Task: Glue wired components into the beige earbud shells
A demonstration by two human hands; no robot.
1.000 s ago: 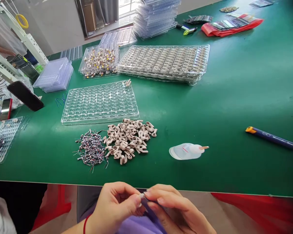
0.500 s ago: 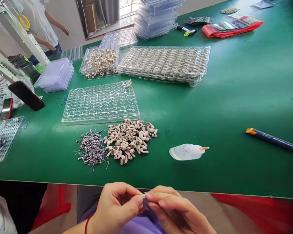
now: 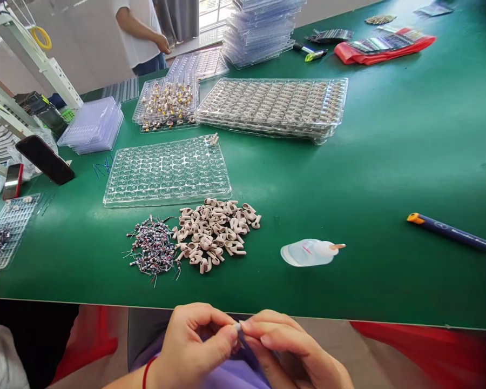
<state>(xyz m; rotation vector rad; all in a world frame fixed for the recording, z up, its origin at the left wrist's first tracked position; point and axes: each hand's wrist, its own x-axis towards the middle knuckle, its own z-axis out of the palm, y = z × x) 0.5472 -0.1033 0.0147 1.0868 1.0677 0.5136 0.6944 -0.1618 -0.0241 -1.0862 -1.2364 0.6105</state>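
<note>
Both hands meet below the near table edge [image 3: 105, 300]: the left hand [image 3: 190, 346] and right hand [image 3: 287, 348] pinch one small pale part [image 3: 237, 326] between closed fingertips, near the pile of beige pieces [image 3: 213, 233].

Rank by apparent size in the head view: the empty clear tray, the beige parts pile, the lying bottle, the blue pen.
1. empty clear tray
2. beige parts pile
3. blue pen and lying bottle: the pen longer, the bottle wider, so unranked.

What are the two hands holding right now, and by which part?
A small whitish part, pinched between the fingertips of the left hand and the right hand just below the table edge. Too covered to tell which end each grips.
</note>
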